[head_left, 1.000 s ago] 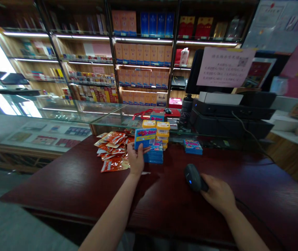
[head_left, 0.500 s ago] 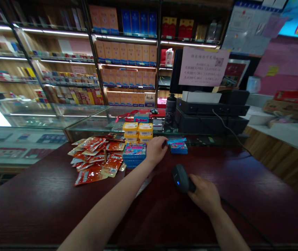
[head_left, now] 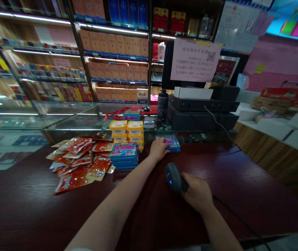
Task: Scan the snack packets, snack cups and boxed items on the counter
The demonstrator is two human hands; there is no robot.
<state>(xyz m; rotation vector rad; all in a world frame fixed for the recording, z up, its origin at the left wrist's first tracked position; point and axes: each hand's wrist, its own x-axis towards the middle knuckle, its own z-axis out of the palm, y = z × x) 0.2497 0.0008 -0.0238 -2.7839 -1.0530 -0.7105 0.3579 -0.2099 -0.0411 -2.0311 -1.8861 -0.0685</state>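
My left hand (head_left: 159,149) is closed around the left end of a small stack of flat blue candy boxes (head_left: 174,144) with pink lettering. Its fingertips are partly hidden behind the knuckles. My right hand (head_left: 198,192) grips a dark barcode scanner (head_left: 174,177) by the handle, its head up and a blue light showing. Left of my left hand stands a taller stack of similar blue boxes (head_left: 124,156). Behind that, yellow-lidded tubs (head_left: 135,127) are piled up. A heap of orange-red snack pouches (head_left: 76,157) lies farther left.
All this lies on a dark wooden counter (head_left: 232,202). Glass display cases (head_left: 62,122) border it behind and left. At the back are a black bottle (head_left: 162,106), a cash drawer (head_left: 203,120) and a screen with a pink notice (head_left: 194,61). The scanner cable (head_left: 239,216) trails toward the front right.
My left hand has lowered a tilted blue box onto the small stack, where it now lies flat. My right hand still holds the scanner. The view has shifted slightly right.
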